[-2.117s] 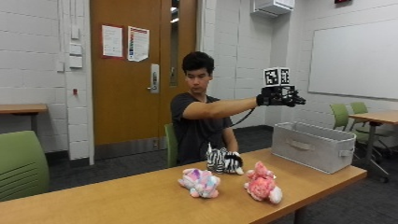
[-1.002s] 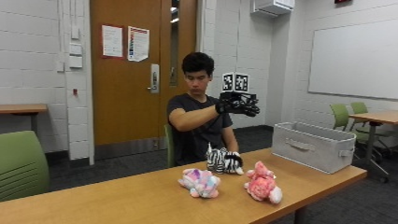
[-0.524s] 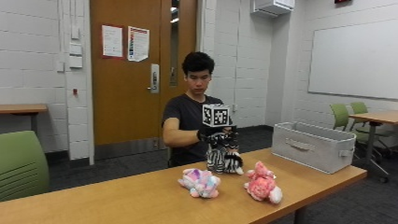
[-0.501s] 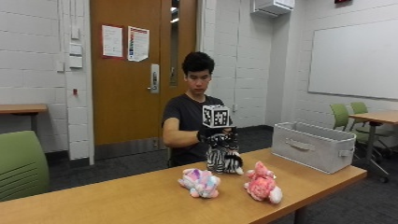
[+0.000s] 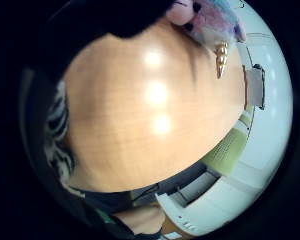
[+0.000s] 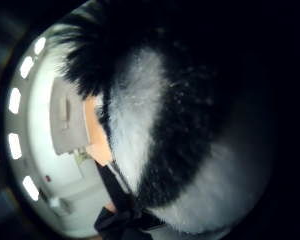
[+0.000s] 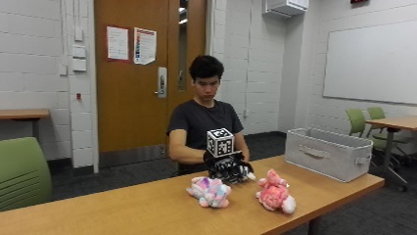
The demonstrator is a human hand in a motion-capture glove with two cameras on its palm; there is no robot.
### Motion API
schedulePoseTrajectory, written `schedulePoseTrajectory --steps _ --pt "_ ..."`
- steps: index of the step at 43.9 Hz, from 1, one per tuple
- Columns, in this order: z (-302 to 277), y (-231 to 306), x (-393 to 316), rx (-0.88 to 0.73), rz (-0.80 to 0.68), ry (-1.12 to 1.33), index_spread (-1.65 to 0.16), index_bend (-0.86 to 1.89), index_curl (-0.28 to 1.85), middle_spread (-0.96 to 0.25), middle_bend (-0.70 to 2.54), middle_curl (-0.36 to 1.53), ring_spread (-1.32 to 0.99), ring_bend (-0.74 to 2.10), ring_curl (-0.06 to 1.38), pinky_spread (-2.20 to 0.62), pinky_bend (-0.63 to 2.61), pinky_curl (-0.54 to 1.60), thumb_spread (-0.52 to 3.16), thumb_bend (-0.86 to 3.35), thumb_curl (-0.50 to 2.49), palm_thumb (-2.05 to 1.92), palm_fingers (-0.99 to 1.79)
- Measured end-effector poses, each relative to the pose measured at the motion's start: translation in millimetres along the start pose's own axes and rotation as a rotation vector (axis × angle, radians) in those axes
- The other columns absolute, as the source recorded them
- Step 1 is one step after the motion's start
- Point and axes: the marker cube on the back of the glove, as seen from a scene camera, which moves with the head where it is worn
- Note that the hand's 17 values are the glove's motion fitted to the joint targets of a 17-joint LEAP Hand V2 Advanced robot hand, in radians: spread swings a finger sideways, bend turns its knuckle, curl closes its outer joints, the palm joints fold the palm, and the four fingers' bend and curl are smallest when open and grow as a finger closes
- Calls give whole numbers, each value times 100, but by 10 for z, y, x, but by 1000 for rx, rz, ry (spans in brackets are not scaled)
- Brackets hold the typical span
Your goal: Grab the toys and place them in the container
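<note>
In the outside view my gloved right hand point(image 7: 224, 165) is down on the black-and-white zebra toy point(image 7: 238, 175), which lies on the wooden table point(image 7: 130, 210) in front of the person. Its fingers curl over the toy's top. Striped fur point(image 6: 155, 130) fills the thumb side palm view, so the toy is against the palm. A pastel unicorn toy point(image 7: 210, 192) lies nearer the table's front edge, and its gold horn point(image 5: 221, 59) shows in the little finger side view. To the right of it lies a pink plush toy point(image 7: 276, 196). The grey fabric container point(image 7: 331, 152) stands at the table's right end.
A green chair point(image 7: 23, 171) stands at the left beside the table. Another table point(image 7: 397, 122) with green chairs is at the far right. The bare left arm rests at the table's back edge, behind the zebra.
My right hand has swung in from high up over the container side and come down onto the zebra toy. The toys have not moved.
</note>
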Motion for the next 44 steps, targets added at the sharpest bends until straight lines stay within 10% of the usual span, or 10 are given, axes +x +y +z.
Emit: schedulePoseTrajectory --steps 22,44 --pt "-70 210 -112 3 -69 73 -32 58 60 5 23 20 -5 40 14 3 91 44 122 17 25 31 24" --pt "-992 -164 -344 68 -42 8 -36 -2 36 -30 82 45 -40 128 45 -43 101 41 100 29 52 70 91"
